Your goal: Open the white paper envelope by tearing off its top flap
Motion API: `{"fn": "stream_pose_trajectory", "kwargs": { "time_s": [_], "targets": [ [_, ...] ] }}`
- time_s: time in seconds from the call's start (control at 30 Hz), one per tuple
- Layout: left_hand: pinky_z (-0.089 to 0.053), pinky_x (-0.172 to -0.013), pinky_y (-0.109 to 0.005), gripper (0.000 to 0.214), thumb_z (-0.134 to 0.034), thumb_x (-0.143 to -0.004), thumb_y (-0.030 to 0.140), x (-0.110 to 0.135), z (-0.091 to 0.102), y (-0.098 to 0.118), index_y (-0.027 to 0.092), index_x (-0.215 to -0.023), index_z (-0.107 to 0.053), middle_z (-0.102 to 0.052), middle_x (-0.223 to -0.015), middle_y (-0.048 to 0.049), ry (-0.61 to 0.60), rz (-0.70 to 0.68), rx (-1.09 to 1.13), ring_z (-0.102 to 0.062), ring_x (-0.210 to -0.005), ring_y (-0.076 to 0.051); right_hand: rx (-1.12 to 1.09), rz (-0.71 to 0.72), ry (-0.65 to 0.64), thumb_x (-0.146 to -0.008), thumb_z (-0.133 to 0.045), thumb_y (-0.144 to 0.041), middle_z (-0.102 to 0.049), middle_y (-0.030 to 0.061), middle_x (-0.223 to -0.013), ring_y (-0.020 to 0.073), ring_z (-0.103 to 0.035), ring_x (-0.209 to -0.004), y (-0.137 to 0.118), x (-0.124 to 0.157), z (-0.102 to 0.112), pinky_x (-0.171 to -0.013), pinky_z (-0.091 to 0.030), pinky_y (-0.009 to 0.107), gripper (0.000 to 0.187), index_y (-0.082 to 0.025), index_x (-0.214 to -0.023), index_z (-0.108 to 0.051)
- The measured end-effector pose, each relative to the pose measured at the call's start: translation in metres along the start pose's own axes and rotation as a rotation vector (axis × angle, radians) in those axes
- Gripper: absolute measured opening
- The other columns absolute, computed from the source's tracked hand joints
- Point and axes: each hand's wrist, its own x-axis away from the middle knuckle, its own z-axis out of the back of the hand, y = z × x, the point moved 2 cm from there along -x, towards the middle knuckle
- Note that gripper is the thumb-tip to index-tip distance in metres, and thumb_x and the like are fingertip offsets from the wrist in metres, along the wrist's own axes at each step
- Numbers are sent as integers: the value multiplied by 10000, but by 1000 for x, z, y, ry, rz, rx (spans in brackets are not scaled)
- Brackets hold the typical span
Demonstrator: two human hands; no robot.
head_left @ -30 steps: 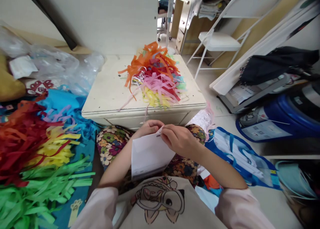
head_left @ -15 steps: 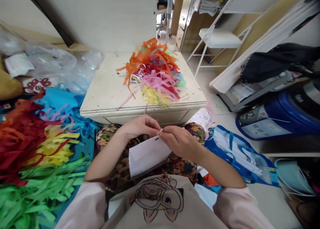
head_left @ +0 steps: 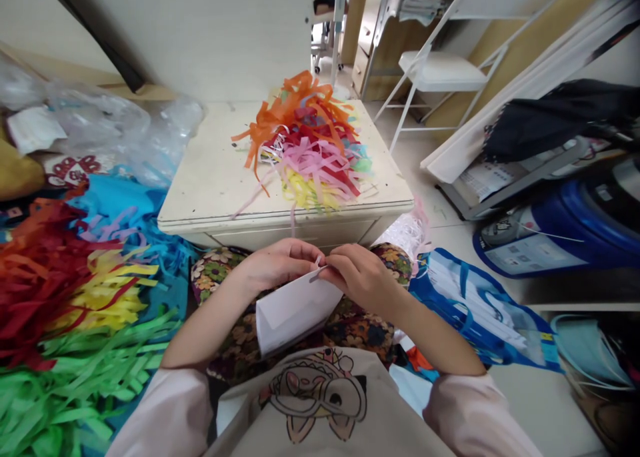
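Observation:
Over my lap is a white folded paper (head_left: 295, 310), which looks like a flat paper bag or sleeve. A small dark slot or mark shows near its upper edge. My left hand (head_left: 283, 264) is closed in a pinch at that edge, with a thin pale strip (head_left: 318, 261) at its fingertips. Opposite it, my right hand (head_left: 363, 277) has its fingers closed on the paper's upper right corner. The fingers partly hide the strip and the corner. Beyond both hands, a pile of colourful paper strips (head_left: 320, 150) lies on the cream table (head_left: 210, 170).
Heaps of red strips (head_left: 45, 270), yellow strips (head_left: 110, 290) and green strips (head_left: 90, 370) lie at left, below clear plastic bags (head_left: 110, 124). At right are a blue bag (head_left: 480, 304) with white papers, a blue bin (head_left: 545, 224) and a white folding chair (head_left: 440, 70).
My right fingers have shifted slightly at the paper's corner, and the pale strip now stands up between the hands. The paper has moved very little.

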Motion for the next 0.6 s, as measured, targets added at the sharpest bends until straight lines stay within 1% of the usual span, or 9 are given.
{"fn": "stream_pose_trajectory", "kwargs": {
  "time_s": [0.1, 0.2, 0.33, 0.4, 0.47, 0.5, 0.53, 0.6],
  "targets": [
    [-355, -452, -156, 200, -651, -475, 123, 3, -1, 0, 108, -651, -555, -555, -536, 21, 42, 7, 83, -485, -456, -58, -62, 11, 7, -807, -419, -229, -559, 70, -714, 136, -477, -669, -1, 0, 2, -605, -398, 254, 125, -117, -794, -474],
    [-376, -464, -160, 177, -644, -490, 106, 4, -1, 0, 108, -638, -546, -552, -534, 23, 73, -19, 149, -501, -463, -63, -138, -14, -9, -807, -411, -200, -553, 86, -742, 144, -477, -707, 0, 0, 4, -619, -406, 271, 97, -113, -805, -455],
    [-386, -468, -166, 195, -642, -493, 92, 1, -2, -1, 107, -660, -543, -545, -544, 16, 96, -48, 235, -502, -470, -65, -255, -61, -105, -822, -356, -166, -537, 92, -787, 140, -476, -735, 3, -2, 5, -636, -411, 284, 92, -121, -819, -436],
    [-373, -457, -156, 256, -642, -490, 92, -2, 0, 0, 104, -730, -554, -522, -538, 20, 115, -100, 292, -479, -466, -51, -321, -78, -161, -824, -346, -168, -527, 93, -801, 140, -477, -748, 5, -3, 6, -647, -412, 286, 100, -122, -829, -436],
    [-354, -444, -146, 312, -634, -498, 111, -5, 7, 0, 101, -799, -552, -486, -533, 31, 156, -204, 307, -449, -466, -39, -363, -108, -206, -824, -344, -174, -518, 94, -812, 141, -478, -757, 8, -4, 7, -659, -412, 290, 112, -121, -841, -441],
    [-352, -444, -147, 306, -624, -514, 132, -6, 13, -1, 104, -808, -543, -474, -540, 33, 195, -264, 266, -445, -475, -40, -378, -126, -227, -824, -342, -172, -513, 95, -818, 139, -479, -757, 9, -4, 7, -665, -412, 290, 119, -120, -845, -447],
    [-360, -453, -153, 270, -603, -550, 170, -8, 20, -4, 110, -802, -529, -470, -555, 31, 245, -314, 160, -450, -490, -46, -393, -144, -247, -822, -342, -168, -510, 97, -824, 137, -480, -755, 11, -3, 8, -670, -412, 286, 125, -118, -848, -454],
    [-392, -493, -178, 191, -530, -643, 255, -13, 37, -13, 125, -778, -493, -485, -597, 20, 333, -362, -163, -480, -542, -69, -419, -191, -278, -815, -353, -161, -508, 95, -830, 127, -488, -742, 15, -3, 8, -667, -413, 267, 129, -115, -839, -471]
  ]
}}
